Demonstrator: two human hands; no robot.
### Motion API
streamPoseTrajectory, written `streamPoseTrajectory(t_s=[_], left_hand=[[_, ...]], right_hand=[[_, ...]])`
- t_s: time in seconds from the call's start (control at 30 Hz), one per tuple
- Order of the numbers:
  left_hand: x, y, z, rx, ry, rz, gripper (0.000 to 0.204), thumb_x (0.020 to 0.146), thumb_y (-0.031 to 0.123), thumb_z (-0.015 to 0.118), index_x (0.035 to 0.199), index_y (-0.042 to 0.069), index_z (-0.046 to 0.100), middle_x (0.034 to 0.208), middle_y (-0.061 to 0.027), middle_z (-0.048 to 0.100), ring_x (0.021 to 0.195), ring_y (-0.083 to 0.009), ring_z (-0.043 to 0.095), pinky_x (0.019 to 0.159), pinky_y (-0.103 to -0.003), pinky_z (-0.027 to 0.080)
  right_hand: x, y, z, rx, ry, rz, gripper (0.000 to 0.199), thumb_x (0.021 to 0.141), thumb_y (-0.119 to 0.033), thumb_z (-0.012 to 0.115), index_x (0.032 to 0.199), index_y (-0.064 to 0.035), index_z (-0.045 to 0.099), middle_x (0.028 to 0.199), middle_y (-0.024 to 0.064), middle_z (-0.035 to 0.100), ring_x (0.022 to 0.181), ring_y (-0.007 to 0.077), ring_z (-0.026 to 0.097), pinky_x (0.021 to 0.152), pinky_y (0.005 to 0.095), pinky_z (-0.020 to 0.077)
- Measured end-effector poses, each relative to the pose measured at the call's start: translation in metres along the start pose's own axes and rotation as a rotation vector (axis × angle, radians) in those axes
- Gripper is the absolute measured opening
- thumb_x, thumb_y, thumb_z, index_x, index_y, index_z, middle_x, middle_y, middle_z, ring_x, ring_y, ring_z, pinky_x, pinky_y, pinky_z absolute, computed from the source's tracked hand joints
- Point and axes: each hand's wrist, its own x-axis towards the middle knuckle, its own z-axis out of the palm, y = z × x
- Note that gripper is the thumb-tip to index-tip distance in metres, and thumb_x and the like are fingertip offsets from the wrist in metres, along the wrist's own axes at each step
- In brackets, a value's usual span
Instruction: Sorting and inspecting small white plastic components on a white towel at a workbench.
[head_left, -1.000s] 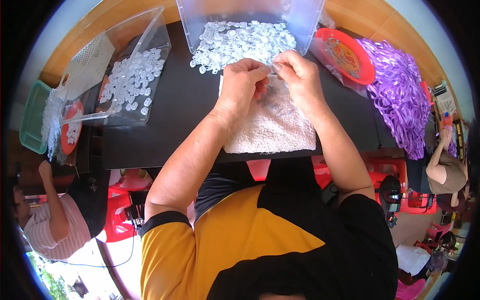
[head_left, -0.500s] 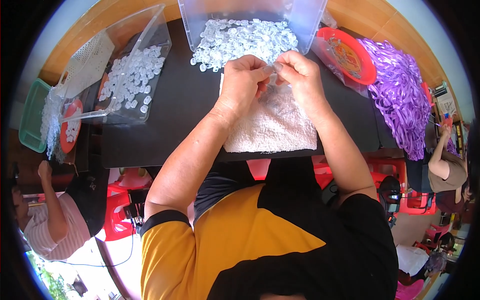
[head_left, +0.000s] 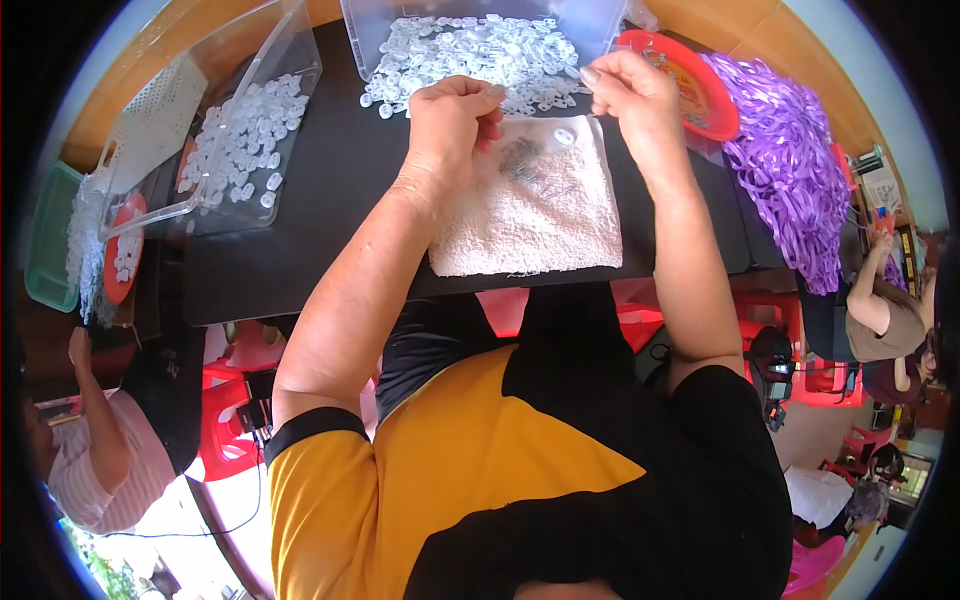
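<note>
**Both hands raised over the towel, small clear parts all around**

Left hand (head_left: 452, 118): fingers curled shut, tips pinched together; too small to tell what's in the pinch. Right hand (head_left: 630, 92): also closed in a pinch at the fingertips, thumb against forefinger, content not resolvable. Hands are apart, with a gap between them.

Directly under both hands: white terry towel (head_left: 530, 205) lying flat on the black worktop (head_left: 300, 230). On the towel, between the hands: a small heap of thin dark metal bits (head_left: 522, 160) and one clear round cap (head_left: 565, 136), just below the right hand.

Just beyond the hands: clear plastic bin (head_left: 400, 20) with a spread of clear caps (head_left: 470, 55).

Left of the left hand, well apart: second clear bin (head_left: 255, 55) tilted, holding more clear parts.

Right of the right hand: red plate (head_left: 695, 90), then a pile of purple ribbon (head_left: 785, 170).

Other people sit at the far left and right edges.
</note>
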Motion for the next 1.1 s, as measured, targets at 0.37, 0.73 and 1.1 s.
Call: streamPoseTrajectory(t_s=[0.37, 0.73, 1.1], left_hand=[[0.0, 0.0, -0.003, -0.013, -0.007, -0.023, 0.007, 0.083, 0.004, 0.065, 0.08, -0.002, 0.063, 0.065, -0.0054, 0.059, 0.051, -0.0128, 0.05, 0.046, -0.027, 0.039], [-0.003, 0.002, 0.0, 0.062, -0.035, -0.032, 0.009, 0.083, 0.006, 0.066, 0.08, -0.002, 0.063, 0.065, -0.0051, 0.058, 0.05, -0.0118, 0.05, 0.046, -0.026, 0.04], [-0.001, -0.002, -0.002, 0.078, -0.029, 0.017, 0.011, 0.084, 0.009, 0.066, 0.082, -0.001, 0.063, 0.065, -0.0038, 0.058, 0.052, -0.0109, 0.051, 0.047, -0.025, 0.039]], right_hand=[[-0.027, -0.003, 0.001, -0.885, -0.281, -0.377, 0.004, 0.079, -0.01, 0.064, 0.081, -0.0063, 0.064, 0.081, 0.008, 0.062, 0.078, 0.0296, 0.063, 0.068, 0.0404, 0.0488], [-0.027, 0.012, 0.006, -0.772, -0.144, -0.33, 0.011, 0.08, -0.014, 0.067, 0.083, -0.0039, 0.065, 0.082, 0.0098, 0.064, 0.078, 0.0271, 0.063, 0.069, 0.0364, 0.0474], [-0.006, -0.016, 0.025, 0.065, -0.168, 0.33, 0.019, 0.091, -0.021, 0.061, 0.092, -0.0032, 0.066, 0.074, 0.0004, 0.061, 0.068, 0.0092, 0.058, 0.065, 0.0217, 0.0404]])
